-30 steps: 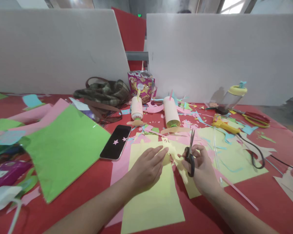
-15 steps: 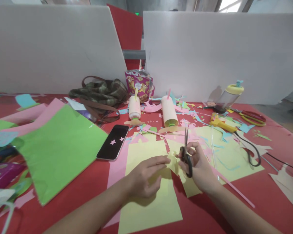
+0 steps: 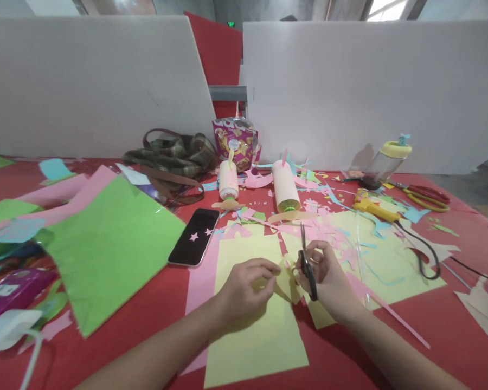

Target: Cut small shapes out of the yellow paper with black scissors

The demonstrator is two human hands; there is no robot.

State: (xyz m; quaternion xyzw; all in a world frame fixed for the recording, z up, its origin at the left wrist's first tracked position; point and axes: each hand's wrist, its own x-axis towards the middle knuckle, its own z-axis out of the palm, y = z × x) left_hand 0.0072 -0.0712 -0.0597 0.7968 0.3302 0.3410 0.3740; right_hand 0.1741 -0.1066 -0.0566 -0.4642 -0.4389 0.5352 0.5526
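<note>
My left hand [image 3: 244,288] is closed in a pinch on a small yellow paper piece [image 3: 287,277], held just above a larger yellow sheet [image 3: 252,325]. My right hand [image 3: 329,279] is wrapped round black scissors [image 3: 307,262], fingers through the handles, the blades closed and pointing up and away. Both hands meet at the paper piece over the red table [image 3: 390,336]. A pink sheet [image 3: 201,281] lies under the yellow one.
A phone [image 3: 194,244] lies left of the hands beside a big green sheet [image 3: 106,244]. Two paper-wrapped bottles [image 3: 285,187], a snack bag [image 3: 236,142] and a plaid bag [image 3: 171,154] sit behind. A yellow glue gun [image 3: 374,208], red scissors [image 3: 425,196] and a water bottle [image 3: 384,162] are at right. White partitions [image 3: 350,92] close the back.
My left hand went from lying flat on the yellow sheet to pinching the small yellow piece and lifting it. The scissors in my right hand shifted left toward it.
</note>
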